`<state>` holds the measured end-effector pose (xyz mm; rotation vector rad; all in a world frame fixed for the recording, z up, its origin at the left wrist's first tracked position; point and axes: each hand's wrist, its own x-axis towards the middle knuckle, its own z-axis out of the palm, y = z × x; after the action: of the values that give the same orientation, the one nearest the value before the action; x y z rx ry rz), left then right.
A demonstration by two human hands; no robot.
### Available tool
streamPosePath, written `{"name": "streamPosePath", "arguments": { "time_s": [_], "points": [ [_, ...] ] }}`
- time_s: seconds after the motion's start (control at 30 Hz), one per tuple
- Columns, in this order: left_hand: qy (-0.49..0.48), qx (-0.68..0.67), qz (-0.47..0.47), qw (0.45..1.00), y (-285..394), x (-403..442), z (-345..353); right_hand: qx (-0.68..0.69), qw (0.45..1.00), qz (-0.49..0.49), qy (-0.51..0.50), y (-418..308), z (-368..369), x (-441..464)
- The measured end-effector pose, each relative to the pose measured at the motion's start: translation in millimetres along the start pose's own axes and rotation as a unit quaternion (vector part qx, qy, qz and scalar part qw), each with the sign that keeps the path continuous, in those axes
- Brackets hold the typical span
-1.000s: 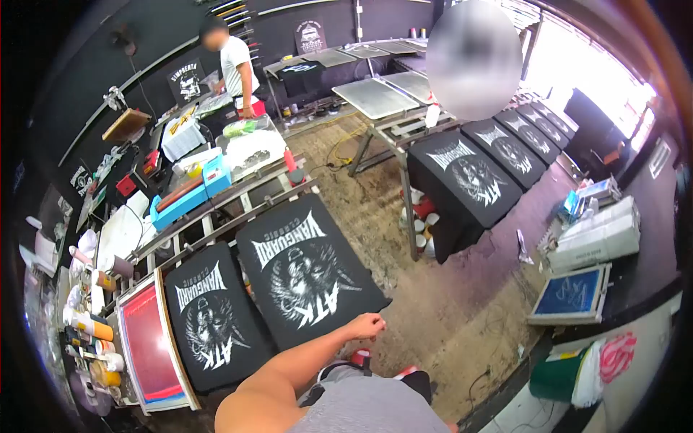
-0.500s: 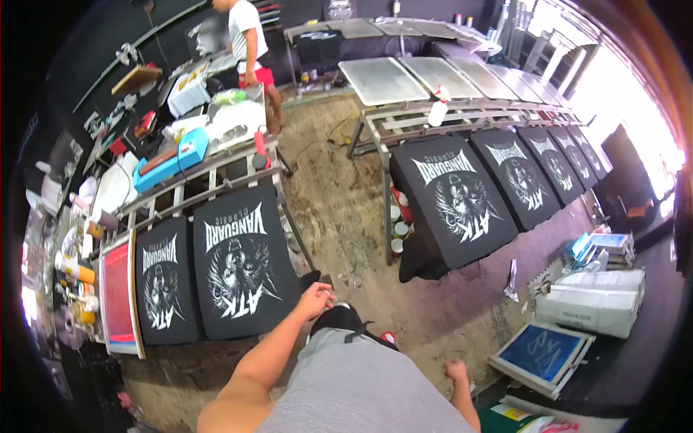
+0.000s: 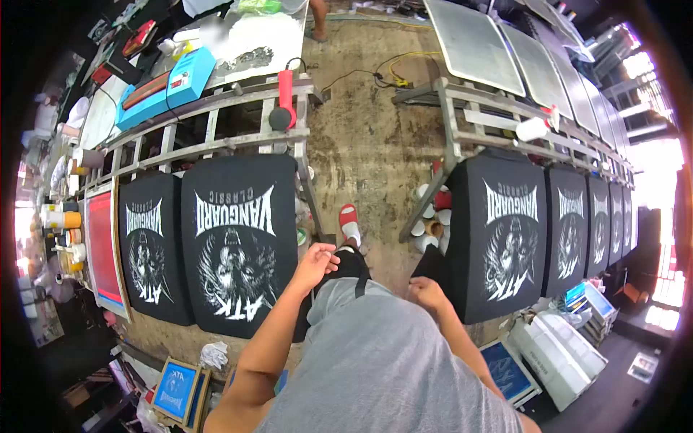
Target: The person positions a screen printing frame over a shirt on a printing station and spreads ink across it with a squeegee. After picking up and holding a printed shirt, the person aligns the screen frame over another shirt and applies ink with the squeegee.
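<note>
My left hand (image 3: 315,267) is held at waist height beside the nearer printed black shirt (image 3: 242,162) on the left rack. Its fingers are loosely bent and apart, and I make out nothing held in them. On the other side, my right hand (image 3: 429,292) is curled into a loose fist with nothing visible in it. Close to that fist hangs a dark cloth end (image 3: 431,265), by the nearest black shirt (image 3: 473,238) on the right rack. The shirts carry white "Vanguard Classic ATK" prints.
Between the left rack (image 3: 238,148) and right rack (image 3: 449,123) runs a stained floor aisle (image 3: 368,115) with a yellow cable. A red heat gun (image 3: 286,90), blue machine (image 3: 180,83) and white spray bottle (image 3: 533,129) rest on the racks. Frames and a white box (image 3: 559,357) stand low right.
My view has turned left and down, and I have come further between the racks. A red slipper now shows ahead. My right hand has risen nearer my waist; the person is mostly out of view.
</note>
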<state>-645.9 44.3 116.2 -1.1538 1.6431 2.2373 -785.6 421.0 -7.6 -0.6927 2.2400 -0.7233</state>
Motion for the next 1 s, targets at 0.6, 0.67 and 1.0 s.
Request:
{"name": "streamPosePath", "arguments": {
  "time_s": [0.6, 0.67, 1.0],
  "points": [
    [-0.022, 0.004, 0.098, 0.995, 315.4, 223.2, -32.9, 0.196, 0.968, 0.151, 0.039, -103.0, -240.0, 300.3],
    [-0.025, 0.024, 0.088, 0.996, 353.6, 262.7, -24.7, 0.220, 0.964, 0.146, 0.031, -110.0, -266.2, 347.4],
    [-0.035, 0.160, 0.033, 0.986, 561.8, 445.7, 10.2, 0.436, 0.891, 0.113, 0.055, -237.5, -447.2, 581.4]
  ]
}}
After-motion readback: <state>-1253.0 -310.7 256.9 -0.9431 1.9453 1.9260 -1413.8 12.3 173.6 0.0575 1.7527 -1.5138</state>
